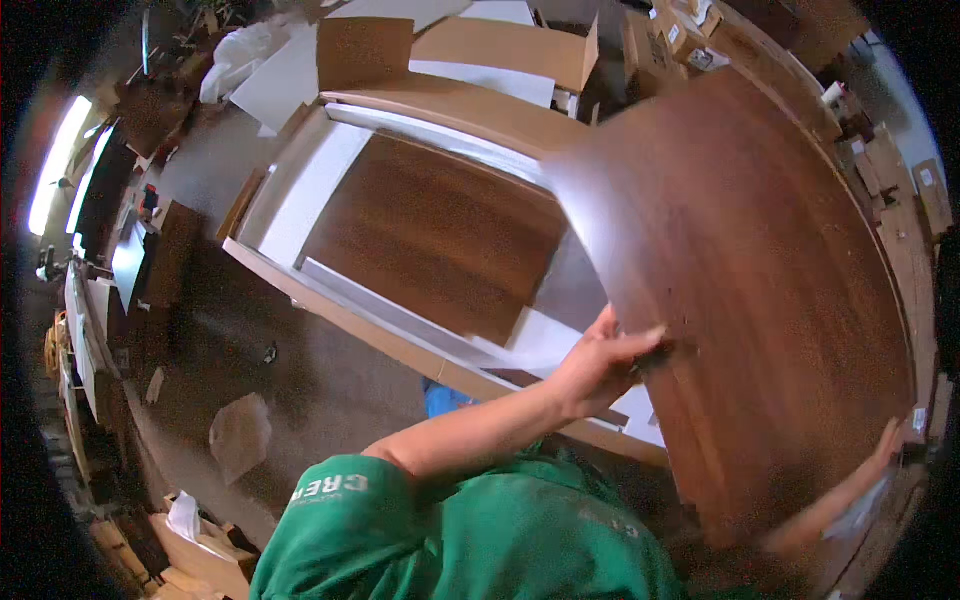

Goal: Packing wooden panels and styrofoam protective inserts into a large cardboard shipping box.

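Note:
A large brown wood-grain panel (760, 290) is held up at a tilt on the right, partly over an open cardboard box. My left hand (605, 365) grips its left edge, thumb on the face and fingers behind. At the panel's lower right edge, my right hand (886, 448) holds it; that hand is smeared and partly out of sight. Inside the long cardboard box (350, 325) lies another brown wood-grain panel (440, 230), with white packing sheets (312, 195) around it. The raised panel hides the box's right end.
Behind the box stands another opened carton (500, 50). A white plastic bag (243, 60) is at the back left. Stacked cardboard packages (905, 240) line the right side. A flat scrap (241, 437) lies on the floor at left, and cardboard pieces (205, 560) sit at lower left.

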The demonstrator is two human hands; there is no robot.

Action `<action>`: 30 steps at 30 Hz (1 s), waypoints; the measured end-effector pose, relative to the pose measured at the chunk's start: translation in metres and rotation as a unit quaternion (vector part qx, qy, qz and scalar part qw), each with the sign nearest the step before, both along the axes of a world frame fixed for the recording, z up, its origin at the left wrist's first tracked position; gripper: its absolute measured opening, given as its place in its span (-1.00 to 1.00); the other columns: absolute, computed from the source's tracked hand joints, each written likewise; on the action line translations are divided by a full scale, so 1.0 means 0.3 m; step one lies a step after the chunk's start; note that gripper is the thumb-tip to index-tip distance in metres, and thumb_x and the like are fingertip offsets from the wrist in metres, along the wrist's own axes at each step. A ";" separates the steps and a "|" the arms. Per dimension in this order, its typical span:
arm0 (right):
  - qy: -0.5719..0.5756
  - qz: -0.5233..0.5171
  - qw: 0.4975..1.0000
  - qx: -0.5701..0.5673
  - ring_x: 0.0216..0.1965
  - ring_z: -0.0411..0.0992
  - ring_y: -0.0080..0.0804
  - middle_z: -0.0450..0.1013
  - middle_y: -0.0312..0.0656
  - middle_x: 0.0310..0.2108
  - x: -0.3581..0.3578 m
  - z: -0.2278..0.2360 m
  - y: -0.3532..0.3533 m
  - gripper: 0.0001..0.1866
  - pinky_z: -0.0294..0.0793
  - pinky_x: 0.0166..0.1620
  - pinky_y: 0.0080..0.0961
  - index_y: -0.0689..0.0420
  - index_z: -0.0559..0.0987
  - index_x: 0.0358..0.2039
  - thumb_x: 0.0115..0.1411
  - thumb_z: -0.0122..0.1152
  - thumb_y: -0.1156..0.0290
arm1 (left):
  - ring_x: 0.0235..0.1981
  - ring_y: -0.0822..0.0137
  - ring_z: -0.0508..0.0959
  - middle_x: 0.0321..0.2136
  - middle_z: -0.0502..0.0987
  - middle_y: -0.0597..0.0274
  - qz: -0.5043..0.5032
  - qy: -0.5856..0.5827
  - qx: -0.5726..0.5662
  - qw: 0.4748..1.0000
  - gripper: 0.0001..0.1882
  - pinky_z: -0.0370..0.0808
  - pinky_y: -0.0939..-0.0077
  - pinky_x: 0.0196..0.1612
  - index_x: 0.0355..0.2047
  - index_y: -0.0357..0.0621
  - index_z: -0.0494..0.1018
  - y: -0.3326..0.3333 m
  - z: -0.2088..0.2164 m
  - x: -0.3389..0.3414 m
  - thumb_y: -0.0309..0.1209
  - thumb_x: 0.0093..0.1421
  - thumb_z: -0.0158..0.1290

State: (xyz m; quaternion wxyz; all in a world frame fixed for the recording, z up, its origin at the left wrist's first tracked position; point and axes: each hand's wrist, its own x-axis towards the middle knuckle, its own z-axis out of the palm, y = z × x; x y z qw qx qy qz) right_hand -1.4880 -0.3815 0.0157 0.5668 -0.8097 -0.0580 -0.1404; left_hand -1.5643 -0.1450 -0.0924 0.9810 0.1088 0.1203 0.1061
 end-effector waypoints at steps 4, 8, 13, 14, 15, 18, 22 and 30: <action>0.102 -0.001 0.968 0.230 0.01 0.20 -0.36 0.22 -0.16 0.02 0.216 -0.090 -0.235 -0.51 0.16 0.05 -0.33 0.15 0.27 0.02 0.13 -0.05 0.15 | -0.19 0.31 0.41 -0.19 0.40 0.22 0.046 0.036 0.144 0.988 -0.53 0.41 0.34 -0.15 -0.04 -0.10 0.18 0.129 0.181 0.175 -0.41 0.05 0.08; 0.338 0.198 0.879 -0.273 -0.17 0.31 -0.43 0.36 -0.14 -0.20 0.342 -0.315 -0.423 -0.71 0.27 -0.07 -0.56 0.27 0.42 -0.22 0.16 -0.01 0.30 | -0.36 0.36 0.46 -0.36 0.47 0.19 0.087 0.051 0.316 0.943 -0.67 0.43 0.48 -0.30 -0.23 -0.24 0.36 0.342 0.279 0.229 -0.35 0.03 0.12; -0.055 0.071 0.989 -0.116 0.08 0.16 -0.33 0.15 -0.05 0.10 0.439 -0.183 -0.155 -0.47 0.12 0.10 -0.43 0.23 0.16 0.10 0.13 0.05 0.40 | -0.43 0.42 0.47 -0.43 0.49 0.19 0.007 0.082 0.460 0.884 -0.68 0.42 0.55 -0.32 -0.30 -0.28 0.43 0.345 0.427 0.226 -0.37 -0.04 0.18; -0.178 0.068 0.969 -0.156 0.15 0.06 -0.22 0.09 0.00 0.13 0.461 -0.139 -0.059 -0.43 0.02 0.15 -0.36 0.23 0.16 0.10 0.10 0.08 0.39 | -0.41 0.43 0.47 -0.42 0.50 0.19 -0.022 0.109 0.510 0.853 -0.67 0.42 0.55 -0.31 -0.27 -0.28 0.43 0.324 0.458 0.224 -0.39 -0.03 0.17; -0.282 0.071 0.923 -0.253 0.19 -0.03 -0.13 0.03 0.05 0.15 0.476 -0.058 0.027 -0.36 -0.07 0.18 -0.32 0.24 0.13 0.11 0.05 0.13 0.37 | -0.39 0.43 0.47 -0.41 0.51 0.18 -0.045 0.140 0.557 0.818 -0.66 0.42 0.56 -0.30 -0.24 -0.29 0.43 0.322 0.474 0.224 -0.40 -0.03 0.17; -0.427 0.023 0.876 -0.224 0.19 -0.04 -0.07 0.02 0.08 0.15 0.558 0.139 0.167 -0.34 -0.08 0.18 -0.29 0.25 0.13 0.11 0.04 0.13 0.30 | -0.36 0.45 0.47 -0.38 0.51 0.20 -0.121 0.033 0.591 0.797 -0.64 0.41 0.56 -0.26 -0.21 -0.28 0.44 0.317 0.451 0.272 -0.42 -0.04 0.17; -0.215 0.042 0.949 -0.227 0.20 -0.05 -0.16 0.00 -0.01 0.17 0.658 0.139 -0.033 -0.37 -0.08 0.19 -0.35 0.26 0.12 0.12 0.14 -0.09 0.12 | -0.38 0.44 0.47 -0.39 0.52 0.24 -0.163 -0.146 0.650 0.727 -0.64 0.39 0.55 -0.24 -0.23 -0.28 0.46 0.240 0.457 0.321 -0.44 -0.08 0.18; 0.087 -0.010 0.980 -0.179 0.09 0.13 -0.20 0.20 0.01 0.06 0.518 -0.185 -0.137 -0.27 0.04 0.12 -0.40 0.37 0.24 0.02 0.18 -0.28 -0.12 | -0.33 0.35 0.48 -0.40 0.53 0.15 -0.382 -0.093 0.741 0.545 -0.57 0.39 0.53 -0.26 -0.24 -0.24 0.46 0.196 0.369 0.472 -0.27 -0.13 0.20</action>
